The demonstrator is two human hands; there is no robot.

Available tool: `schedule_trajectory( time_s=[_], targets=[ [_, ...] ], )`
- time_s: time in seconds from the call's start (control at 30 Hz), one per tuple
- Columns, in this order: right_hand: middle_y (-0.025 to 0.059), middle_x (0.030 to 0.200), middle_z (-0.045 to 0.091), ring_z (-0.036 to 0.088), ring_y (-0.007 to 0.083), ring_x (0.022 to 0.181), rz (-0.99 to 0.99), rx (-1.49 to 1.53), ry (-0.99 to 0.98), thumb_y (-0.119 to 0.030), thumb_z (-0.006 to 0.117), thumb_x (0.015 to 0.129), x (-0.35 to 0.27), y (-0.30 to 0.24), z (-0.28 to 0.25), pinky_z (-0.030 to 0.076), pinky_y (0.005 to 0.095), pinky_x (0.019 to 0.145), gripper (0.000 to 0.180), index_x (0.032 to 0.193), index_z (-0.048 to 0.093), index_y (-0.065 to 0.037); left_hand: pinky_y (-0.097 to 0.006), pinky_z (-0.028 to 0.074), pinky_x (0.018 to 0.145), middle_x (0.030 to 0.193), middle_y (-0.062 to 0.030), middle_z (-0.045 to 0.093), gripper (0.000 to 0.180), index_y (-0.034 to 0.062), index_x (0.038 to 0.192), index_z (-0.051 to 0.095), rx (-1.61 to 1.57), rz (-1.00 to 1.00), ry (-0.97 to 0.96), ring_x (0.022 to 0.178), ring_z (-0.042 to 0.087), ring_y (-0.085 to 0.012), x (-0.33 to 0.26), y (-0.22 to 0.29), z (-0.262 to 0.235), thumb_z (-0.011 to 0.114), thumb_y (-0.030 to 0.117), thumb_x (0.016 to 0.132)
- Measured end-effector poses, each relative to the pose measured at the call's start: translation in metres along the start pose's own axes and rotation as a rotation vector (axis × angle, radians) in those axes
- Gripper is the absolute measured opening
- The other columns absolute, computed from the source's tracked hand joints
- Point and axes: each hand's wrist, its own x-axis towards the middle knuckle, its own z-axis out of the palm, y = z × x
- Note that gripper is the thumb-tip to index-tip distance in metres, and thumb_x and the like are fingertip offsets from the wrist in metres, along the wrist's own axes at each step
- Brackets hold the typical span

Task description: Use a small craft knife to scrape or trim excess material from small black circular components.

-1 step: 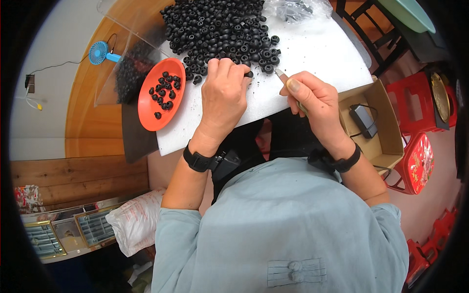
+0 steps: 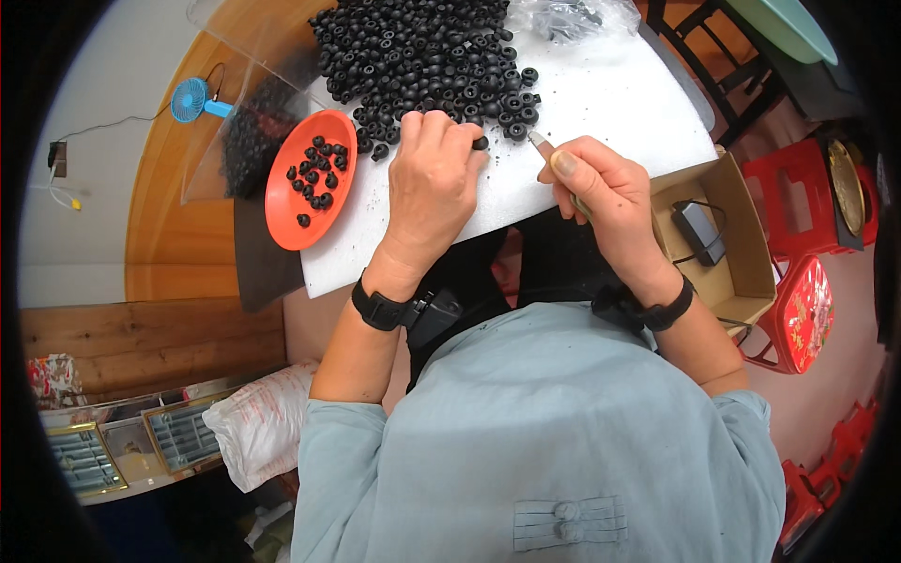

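My left hand (image 2: 434, 174) is closed at the near edge of a big heap of small round black parts (image 2: 422, 56), which look like rubber or plastic. One such black part (image 2: 481, 144) is pinched at its fingertips. To the right, my right hand (image 2: 605, 188) grips a small knife, its short grey blade (image 2: 538, 139) pointing up and left toward the heap; the fist hides most of the handle. Blade and pinched part are a short gap apart. Left of my left hand, an orange-red oval dish (image 2: 293, 220) holds several black parts.
A white foam sheet (image 2: 629, 122) covers the table, with dark crumbs on it. Behind the dish stands a clear bin (image 2: 258, 122) of dark bits, near a blue fan (image 2: 190, 100). At right are a cardboard box (image 2: 751, 272) with a black adapter and red stools (image 2: 807, 310). A clear plastic bag (image 2: 568, 21) lies at the back.
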Motion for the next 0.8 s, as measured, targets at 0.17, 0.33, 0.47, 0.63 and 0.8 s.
schedule_trajectory(
  time_s=[0.17, 0.33, 0.47, 0.63, 0.8],
  targets=[
    [-0.0028, 0.062, 0.05, 0.042, 0.0047, 0.057, 0.001, -0.019, -0.001, -0.025, 0.06, 0.104, 0.0, -0.002, 0.002, 0.033, 0.022, 0.052, 0.03, 0.091, 0.069, 0.0, -0.036, 0.048, 0.074, 0.09, -0.0095, 0.061, 0.017, 0.0018, 0.098, 0.07, -0.05, -0.024, 0.031, 0.089, 0.055, -0.0268, -0.001, -0.004, 0.004, 0.072, 0.001, 0.082],
    [-0.0043, 0.062, 0.05, 0.041, 0.0044, 0.057, -0.006, -0.006, -0.009, -0.024, 0.06, 0.104, 0.001, -0.002, 0.006, 0.031, 0.0223, 0.052, 0.029, 0.09, 0.069, 0.0, -0.028, 0.048, 0.071, 0.097, -0.0056, 0.067, 0.017, 0.0003, 0.106, 0.072, -0.47, -0.23, 0.031, 0.088, 0.059, -0.0155, -0.018, -0.005, -0.015, 0.07, 0.002, 0.089],
    [0.0018, 0.056, 0.05, 0.045, 0.0097, 0.052, -0.089, -0.301, -0.009, -0.024, 0.064, 0.102, 0.005, -0.002, 0.015, 0.036, 0.0282, 0.049, 0.028, 0.087, 0.069, -0.001, -0.023, 0.048, 0.068, 0.104, -0.0083, 0.07, 0.024, -0.0047, 0.119, 0.069, -1.14, -0.594, 0.038, 0.087, 0.063, -0.0107, -0.028, -0.002, -0.026, 0.066, 0.008, 0.099],
    [0.0112, 0.054, 0.053, 0.054, 0.0222, 0.049, -0.211, -0.587, 0.009, -0.027, 0.067, 0.099, 0.012, -0.011, 0.03, 0.041, 0.036, 0.049, 0.028, 0.083, 0.069, -0.004, -0.026, 0.049, 0.068, 0.102, -0.0108, 0.07, 0.027, -0.0056, 0.122, 0.067, -1.421, -0.629, 0.069, 0.087, 0.063, -0.0153, -0.042, -0.008, -0.024, 0.065, 0.011, 0.1],
    [0.0112, 0.054, 0.056, 0.058, 0.0276, 0.05, -0.207, -0.703, 0.005, -0.032, 0.065, 0.099, 0.013, -0.009, 0.031, 0.043, 0.0391, 0.05, 0.031, 0.082, 0.069, -0.006, -0.027, 0.049, 0.07, 0.098, -0.0109, 0.068, 0.027, -0.0062, 0.122, 0.067, -1.513, -0.63, 0.095, 0.081, 0.06, -0.0171, -0.041, 0.0, -0.022, 0.063, 0.01, 0.101]
  ],
)
